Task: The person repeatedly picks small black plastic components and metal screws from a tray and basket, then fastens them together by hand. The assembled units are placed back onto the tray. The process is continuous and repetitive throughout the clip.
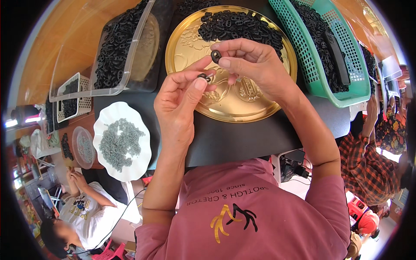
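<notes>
Both of my hands are raised over a round gold tray [234, 113]. Between the thumb and fingers of my left hand [181, 93] is a small black plastic piece [205, 78], partly covered by the fingertips. My right hand [255, 63] pinches another small black piece [216, 56] with a hole in it, just above the first. The two pieces are apart. Many similar black plastic pieces [240, 29] lie heaped on the tray's far side. Left of my left forearm, a white scalloped plate [138, 167] holds a pile of small grey springs [121, 145].
At the far left stands a clear plastic bin [125, 65] of black pieces. A green basket [310, 71] at the right holds more, with a long black box [337, 58]. A small round dish [83, 147] sits beyond the plate. People sit at the left [86, 212] and right [368, 169].
</notes>
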Motion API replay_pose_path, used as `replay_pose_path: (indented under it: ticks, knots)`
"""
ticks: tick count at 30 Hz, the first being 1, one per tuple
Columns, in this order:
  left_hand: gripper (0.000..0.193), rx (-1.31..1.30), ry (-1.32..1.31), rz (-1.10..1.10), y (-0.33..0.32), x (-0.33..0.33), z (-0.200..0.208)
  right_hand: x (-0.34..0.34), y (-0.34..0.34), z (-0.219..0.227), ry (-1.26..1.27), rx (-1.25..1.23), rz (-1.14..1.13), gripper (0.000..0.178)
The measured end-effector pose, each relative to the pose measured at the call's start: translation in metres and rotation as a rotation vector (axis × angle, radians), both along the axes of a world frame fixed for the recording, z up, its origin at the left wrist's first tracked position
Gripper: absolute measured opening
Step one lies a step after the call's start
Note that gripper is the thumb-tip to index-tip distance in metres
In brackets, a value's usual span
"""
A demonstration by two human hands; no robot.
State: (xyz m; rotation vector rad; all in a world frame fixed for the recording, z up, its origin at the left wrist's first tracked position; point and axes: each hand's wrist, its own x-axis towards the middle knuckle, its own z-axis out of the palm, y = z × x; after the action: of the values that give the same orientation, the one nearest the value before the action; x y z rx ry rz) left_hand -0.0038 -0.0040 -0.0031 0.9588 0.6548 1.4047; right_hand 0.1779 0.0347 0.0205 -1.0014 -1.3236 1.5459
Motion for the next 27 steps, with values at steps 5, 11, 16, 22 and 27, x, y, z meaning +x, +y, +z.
replay_pose_path:
  ticks: [5, 11, 16, 22, 27]
  knots:
    - [0.012, -0.024, -0.026, -0.011, 0.001, -0.001, -0.001, 0.0, -0.003, -0.001, -0.003, 0.042, 0.027, 0.03]
    - [0.012, -0.124, -0.013, -0.023, 0.001, 0.0, 0.0, -0.003, -0.002, -0.007, -0.002, 0.075, -0.031, 0.024]
    - [0.012, -0.136, -0.015, -0.008, 0.001, 0.001, 0.0, -0.007, -0.001, -0.02, -0.076, 0.137, -0.147, 0.018]
    - [0.013, -0.154, -0.057, 0.014, 0.001, 0.0, 0.001, -0.009, -0.005, -0.021, -0.139, 0.184, -0.147, 0.017]
    - [0.014, -0.225, -0.036, 0.025, 0.001, -0.001, 0.001, -0.01, -0.007, -0.007, 0.11, -0.073, -0.15, 0.018]
